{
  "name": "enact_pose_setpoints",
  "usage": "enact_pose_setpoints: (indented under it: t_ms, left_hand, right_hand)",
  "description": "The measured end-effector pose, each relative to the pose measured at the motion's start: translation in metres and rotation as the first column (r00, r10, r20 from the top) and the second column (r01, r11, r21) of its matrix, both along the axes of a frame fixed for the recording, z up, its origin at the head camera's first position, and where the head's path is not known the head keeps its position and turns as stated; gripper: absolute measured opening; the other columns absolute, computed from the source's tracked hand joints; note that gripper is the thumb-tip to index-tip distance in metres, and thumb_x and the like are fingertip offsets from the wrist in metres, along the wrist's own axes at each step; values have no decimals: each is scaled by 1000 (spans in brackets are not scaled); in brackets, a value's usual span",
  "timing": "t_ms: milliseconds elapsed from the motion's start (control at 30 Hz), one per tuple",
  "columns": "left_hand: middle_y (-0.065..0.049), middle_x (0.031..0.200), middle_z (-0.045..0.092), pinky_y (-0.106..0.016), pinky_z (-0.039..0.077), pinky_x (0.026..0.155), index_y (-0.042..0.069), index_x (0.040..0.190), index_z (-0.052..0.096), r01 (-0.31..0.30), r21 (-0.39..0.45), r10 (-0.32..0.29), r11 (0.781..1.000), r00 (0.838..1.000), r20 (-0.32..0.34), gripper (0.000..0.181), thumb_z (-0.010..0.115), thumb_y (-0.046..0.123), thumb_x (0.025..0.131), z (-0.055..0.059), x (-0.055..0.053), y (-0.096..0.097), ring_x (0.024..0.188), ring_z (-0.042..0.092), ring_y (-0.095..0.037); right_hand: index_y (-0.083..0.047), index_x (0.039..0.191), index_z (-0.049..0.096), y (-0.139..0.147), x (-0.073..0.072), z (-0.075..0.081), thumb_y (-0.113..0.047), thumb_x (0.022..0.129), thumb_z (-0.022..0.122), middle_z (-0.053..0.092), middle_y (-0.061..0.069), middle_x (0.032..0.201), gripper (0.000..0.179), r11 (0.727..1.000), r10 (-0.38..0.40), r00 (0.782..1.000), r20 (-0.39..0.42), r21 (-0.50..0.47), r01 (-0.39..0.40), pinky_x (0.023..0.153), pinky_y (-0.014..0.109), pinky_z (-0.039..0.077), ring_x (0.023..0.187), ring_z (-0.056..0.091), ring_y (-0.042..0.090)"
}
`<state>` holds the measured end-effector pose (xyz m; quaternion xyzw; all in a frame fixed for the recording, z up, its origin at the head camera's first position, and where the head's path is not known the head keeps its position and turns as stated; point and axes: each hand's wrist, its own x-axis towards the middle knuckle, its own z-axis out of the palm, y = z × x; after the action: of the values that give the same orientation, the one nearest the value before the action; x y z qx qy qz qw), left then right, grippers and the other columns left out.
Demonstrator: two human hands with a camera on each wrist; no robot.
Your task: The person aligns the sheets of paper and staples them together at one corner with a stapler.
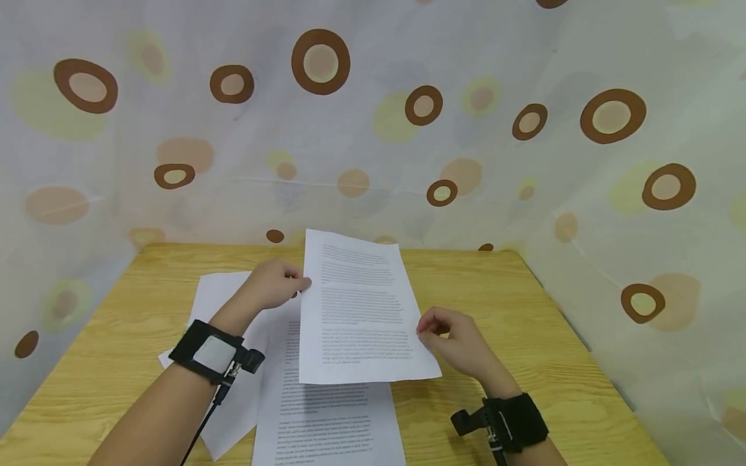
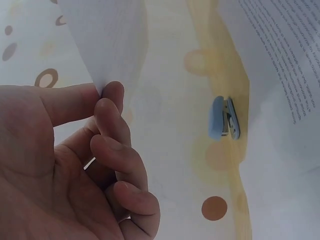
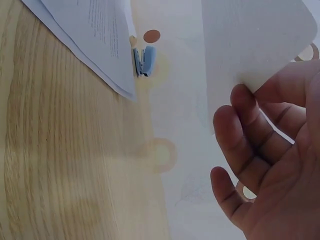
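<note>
A printed sheet of paper (image 1: 361, 310) is held up above the table, its text side facing the head camera. My left hand (image 1: 272, 283) pinches its left edge between thumb and index finger. At the lower right edge, my right hand (image 1: 457, 340) pinches the same sheet, the other fingers loosely curled. Below it lies another printed sheet (image 1: 326, 427), partly covered in the head view. More white paper (image 1: 227, 414) sticks out at the left, under that sheet. A small light-blue stapler (image 2: 217, 119) shows in both wrist views near the papers; the raised sheet hides it in the head view.
The wooden table (image 1: 513, 291) reaches back to a patterned curtain (image 1: 361, 142) with brown rings, which also runs along both sides. A black strap with a small camera (image 1: 218, 355) sits on the left wrist, its cable trailing down; the right wrist has a similar strap (image 1: 513, 421).
</note>
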<state>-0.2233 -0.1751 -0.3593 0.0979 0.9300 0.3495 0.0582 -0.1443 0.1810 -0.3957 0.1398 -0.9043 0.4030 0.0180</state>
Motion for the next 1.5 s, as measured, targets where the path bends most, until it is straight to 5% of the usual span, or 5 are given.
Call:
enact_pose_setpoints:
  t_ms: [400,933,1200,1500]
  left_hand:
    - [-3,74,61,-30,35,59,11,76,69,-35,-29,35,999,999,5,31,62,28,101,-6,20,-17,68,49,-19]
    - [-2,69,58,-30,35,60,8,76,68,-41,-36,42,999,999,28,31,64,26,100,-16,47,-32,68,50,-19]
    - [-3,71,58,-31,36,60,11,75,67,-30,-40,32,999,999,44,29,66,27,99,-31,52,-40,69,50,-19]
    - [-3,74,59,-32,36,61,12,76,69,-37,-43,39,998,997,59,27,68,28,98,-34,57,-43,72,51,-20]
  right_hand:
    - [-19,91,71,-10,3,-8,-2,93,70,69,-5,85,17,996,82,996,-26,-29,-83,80,31,52,82,63,13]
    - [-20,93,73,-18,13,-14,-7,89,76,68,-6,81,14,980,191,981,47,-62,-188,73,32,51,80,64,13]
    - [-23,93,72,-23,15,-25,-5,86,78,67,-6,81,20,973,226,970,87,-70,-221,71,30,50,81,63,13]
    - [-22,95,72,-24,17,-34,-6,84,81,67,-7,79,22,958,282,953,106,-88,-274,72,33,49,80,62,12]
